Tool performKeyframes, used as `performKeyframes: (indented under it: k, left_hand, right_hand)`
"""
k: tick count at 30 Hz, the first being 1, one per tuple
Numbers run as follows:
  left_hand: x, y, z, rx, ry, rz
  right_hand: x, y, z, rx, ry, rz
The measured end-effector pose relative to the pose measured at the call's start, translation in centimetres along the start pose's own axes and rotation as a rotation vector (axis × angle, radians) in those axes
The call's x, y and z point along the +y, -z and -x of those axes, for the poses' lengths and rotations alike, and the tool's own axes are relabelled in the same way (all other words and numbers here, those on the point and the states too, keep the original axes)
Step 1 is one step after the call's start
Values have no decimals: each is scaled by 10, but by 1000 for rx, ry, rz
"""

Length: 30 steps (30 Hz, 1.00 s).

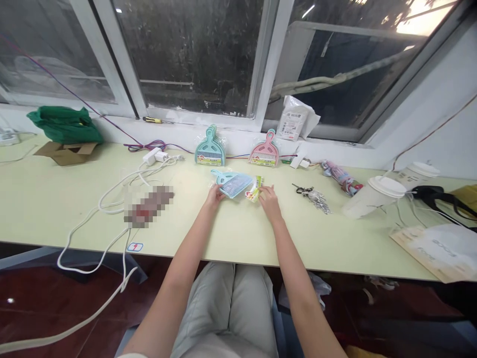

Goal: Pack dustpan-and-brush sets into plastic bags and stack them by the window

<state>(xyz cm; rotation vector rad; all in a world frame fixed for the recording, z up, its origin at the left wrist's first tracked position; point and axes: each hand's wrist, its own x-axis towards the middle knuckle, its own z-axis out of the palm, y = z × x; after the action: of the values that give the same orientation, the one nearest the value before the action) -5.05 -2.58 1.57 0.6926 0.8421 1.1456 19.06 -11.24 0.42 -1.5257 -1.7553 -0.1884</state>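
Note:
A light blue mini dustpan and brush set [234,185] is tilted just above the table, its handle pointing left. My left hand [215,195] is closed on its lower left edge. In my right hand [269,200] is a green and white printed label card [255,190], pinched between thumb and fingers at its right side. The card lies close by the dustpan's right edge; whether they touch I cannot tell. Behind them, against the wall, stand several blue-green dustpan sets [210,146] and some pink dustpan sets [265,149], with similar cards along their lower edges.
To the left lie white cables [108,191] and a blurred-out object [149,206]. Keys [315,196], a folded umbrella [341,178] and a white paper cup [376,196] are on the right. A green bag [65,124] rests on a cardboard box [67,153] at the far left.

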Motion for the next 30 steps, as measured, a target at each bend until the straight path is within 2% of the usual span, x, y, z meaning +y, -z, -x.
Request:
performKeyframes:
  k: [4, 7, 9, 12, 15, 18, 20, 23, 25, 27, 30]
  left_hand:
    - [8, 3, 3, 18, -21, 19]
    - [11, 4, 7, -38, -63, -7]
    - [11, 2, 9, -86, -90, -9]
    - [8, -3, 14, -169, -91, -22]
    - [5, -9, 20, -264, -57, -81]
    - [4, -14, 27, -313, -40, -131]
    - [4, -17, 30, -330, -62, -153]
    - [6, -21, 31, -379, -80, -176]
    - [10, -22, 30, -401, -57, -176]
    - [15, -20, 28, -358, -58, -189]
    - [22, -13, 23, -205, -146, -270]
  right_hand:
    - [38, 13, 10, 270, -317, 322]
    - [32, 23, 14, 372, -392, 396]
    - [10, 24, 10, 354, -361, 236]
    - [-28, 14, 1, 220, -308, -259]
    - [-48, -3, -5, 92, -421, -676]
    - [-45, -11, -4, 82, -652, -882]
    - [-39, -10, -2, 103, -755, -1024]
    - [-35, -5, -2, 27, -774, -1230]
    - [-37, -1, -4, -34, -783, -1285]
    - [-41, 1, -6, -44, -794, -1303]
    - [-45, 3, -8, -47, -781, -1310]
